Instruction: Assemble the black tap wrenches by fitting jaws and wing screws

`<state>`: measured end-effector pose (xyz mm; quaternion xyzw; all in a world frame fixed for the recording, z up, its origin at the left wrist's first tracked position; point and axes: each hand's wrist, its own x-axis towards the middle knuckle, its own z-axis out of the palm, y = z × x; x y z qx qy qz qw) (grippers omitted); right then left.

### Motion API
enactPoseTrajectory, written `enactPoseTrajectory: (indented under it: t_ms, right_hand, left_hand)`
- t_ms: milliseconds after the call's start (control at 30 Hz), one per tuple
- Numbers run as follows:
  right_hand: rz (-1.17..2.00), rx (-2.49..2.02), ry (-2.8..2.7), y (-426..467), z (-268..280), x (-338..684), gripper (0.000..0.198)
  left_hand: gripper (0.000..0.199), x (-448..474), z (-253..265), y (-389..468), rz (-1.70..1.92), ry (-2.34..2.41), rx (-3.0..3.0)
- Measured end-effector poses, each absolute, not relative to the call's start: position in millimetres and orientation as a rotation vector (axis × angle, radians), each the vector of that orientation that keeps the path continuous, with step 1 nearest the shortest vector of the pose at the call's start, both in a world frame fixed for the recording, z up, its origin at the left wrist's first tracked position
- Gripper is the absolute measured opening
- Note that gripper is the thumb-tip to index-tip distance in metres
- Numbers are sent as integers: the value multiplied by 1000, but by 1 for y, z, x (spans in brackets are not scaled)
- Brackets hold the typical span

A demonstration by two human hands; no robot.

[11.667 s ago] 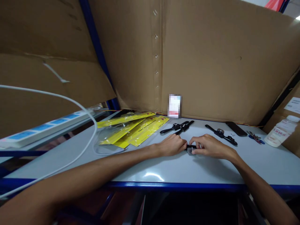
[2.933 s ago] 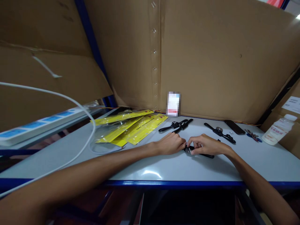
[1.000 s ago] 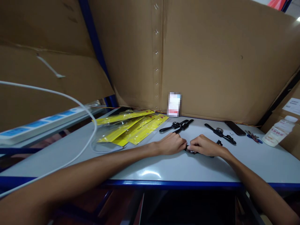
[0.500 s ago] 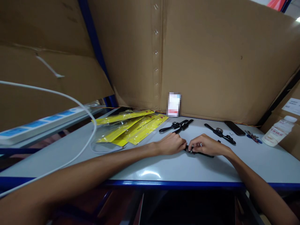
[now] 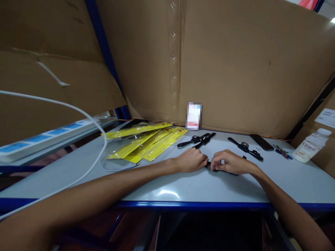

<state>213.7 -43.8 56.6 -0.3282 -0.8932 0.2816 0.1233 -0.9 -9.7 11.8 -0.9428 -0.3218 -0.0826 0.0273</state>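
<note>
A black spokeshave [image 5: 208, 166] lies low over the tabletop, mostly covered by my hands. My left hand [image 5: 191, 160] is closed around its left handle. At the middle of the tool, the fingers of my right hand [image 5: 227, 162] are bent in a pinch; whatever small part lies under the fingertips is hidden. The far handle sticks out below my right palm. Two more black spokeshaves rest just beyond my left hand, one [image 5: 192, 141] partly against the other [image 5: 206, 139]. Another spokeshave [image 5: 243, 147] lies past my right hand, with a small shiny piece beside it.
Yellow-backed clear packages [image 5: 157, 144] are piled at left, near a white cable [image 5: 102, 153] and a power strip [image 5: 49, 137]. A blurred upright card [image 5: 194, 116] leans on the cardboard wall [image 5: 235, 69]. A dark phone [image 5: 262, 142], keys [image 5: 282, 152] and a bottle [image 5: 311, 146] stand right.
The right fingers have shifted slightly at the middle of the spokeshave, and the small shiny part seen there before is now covered. My left hand keeps its grip.
</note>
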Motion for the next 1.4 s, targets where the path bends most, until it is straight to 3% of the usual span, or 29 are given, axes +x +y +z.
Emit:
enactPoseTrajectory:
  t_ms: [200,400,567,700,867,1100,1267,1400]
  right_hand:
    - [754,-1087,-2578,-42,53,214,13]
    - [802,-935,-2553,-43,59,214,28]
    - [618,-1239,-2578,-48,60,209,8]
    - [633,-1237,-2613,-49,57,207,6]
    - [724,-1057,-2610,-49,58,209,27]
    - [1047,-988,-2448,-51,68,210,25]
    - [805,-1149,-2492,-51,67,211,28]
    - [838,-1094,-2489,-53,67,210,21]
  left_hand:
    - [32,-1,12,-9,-249,-1000,-2906]
    - [32,-1,12,-9,-262,-982,-2922]
    - [33,-1,11,-9,-268,-989,-2910]
    - [32,-1,10,-8,-282,-979,-2926]
    - [33,-2,10,-7,-307,-965,-2947]
    - [33,0,12,-9,-267,-988,-2911]
    - [33,0,13,-9,-248,-987,-2903]
    - [34,-1,9,-8,-271,-989,-2896]
